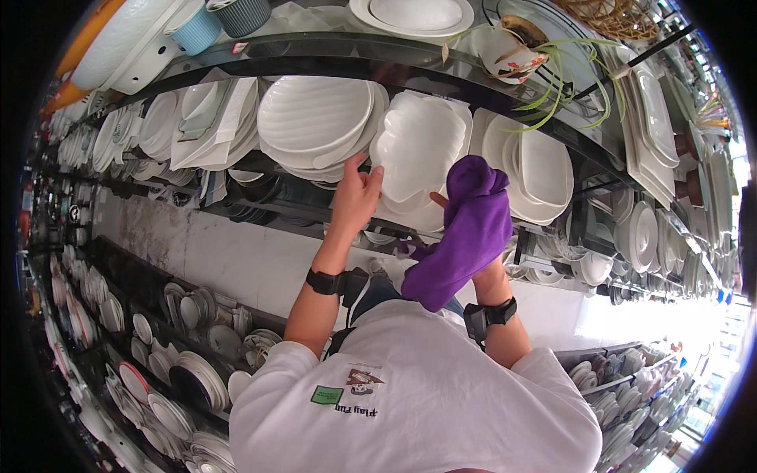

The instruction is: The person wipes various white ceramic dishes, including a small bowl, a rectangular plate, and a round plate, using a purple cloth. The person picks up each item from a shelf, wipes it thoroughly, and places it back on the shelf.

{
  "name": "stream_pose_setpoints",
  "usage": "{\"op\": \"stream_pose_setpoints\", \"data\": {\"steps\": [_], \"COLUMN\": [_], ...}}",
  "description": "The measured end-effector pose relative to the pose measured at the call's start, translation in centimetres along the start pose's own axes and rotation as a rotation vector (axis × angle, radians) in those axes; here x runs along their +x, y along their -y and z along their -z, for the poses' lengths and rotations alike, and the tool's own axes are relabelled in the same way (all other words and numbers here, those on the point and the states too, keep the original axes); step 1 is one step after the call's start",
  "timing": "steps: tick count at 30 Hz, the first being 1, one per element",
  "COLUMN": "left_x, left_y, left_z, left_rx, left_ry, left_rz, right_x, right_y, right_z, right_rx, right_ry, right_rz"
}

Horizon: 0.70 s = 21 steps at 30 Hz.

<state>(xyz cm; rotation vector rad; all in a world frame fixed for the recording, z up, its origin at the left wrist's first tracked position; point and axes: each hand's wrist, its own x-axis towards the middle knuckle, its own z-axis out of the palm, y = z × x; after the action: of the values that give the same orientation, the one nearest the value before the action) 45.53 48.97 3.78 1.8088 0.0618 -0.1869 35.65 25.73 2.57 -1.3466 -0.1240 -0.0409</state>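
My left hand (358, 195) is at the left edge of a white scalloped dish (417, 145), its fingertips beside the rim. Whether it grips that rim I cannot tell. A bunched purple cloth (467, 230) covers most of my right hand (439, 200), which holds it over the dish's lower right side. One fingertip pokes out left of the cloth, close to the dish. More white dishware lies beneath the scalloped dish. Left of it sits a stack of round white ribbed plates (316, 115); to the right are stacked white rectangular and rounded dishes (544, 171).
A dark shelf edge (355, 53) runs above the stacks. On that upper shelf stand a potted plant (511, 59) with trailing leaves, a blue ribbed cup (198, 29) and a white oval dish (414, 15). Crowded shelves of plates (195, 378) rise behind me on the left.
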Motion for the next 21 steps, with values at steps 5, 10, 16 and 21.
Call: {"op": "stream_pose_setpoints", "data": {"steps": [5,10,16,21], "left_x": [1.6,2.1,1.2,0.2], "left_y": [1.2,1.8,-1.0,-1.4], "left_z": [-0.4,-1.2,-1.2,-1.9], "left_rx": [0.084,0.093,-0.131,-0.200], "left_ry": [0.045,0.027,0.082,0.045], "left_rz": [-0.015,-0.026,0.071,0.023], "right_x": [0.5,1.6,2.1,0.9], "right_y": [0.1,-3.0,-2.7,-2.4], "right_z": [-2.4,-3.0,-3.7,-4.9], "right_rx": [-0.233,-0.037,0.422,0.313], "right_ry": [-0.027,-0.081,-0.102,-0.150], "right_rz": [-0.126,-0.140,-0.211,-0.159]}}
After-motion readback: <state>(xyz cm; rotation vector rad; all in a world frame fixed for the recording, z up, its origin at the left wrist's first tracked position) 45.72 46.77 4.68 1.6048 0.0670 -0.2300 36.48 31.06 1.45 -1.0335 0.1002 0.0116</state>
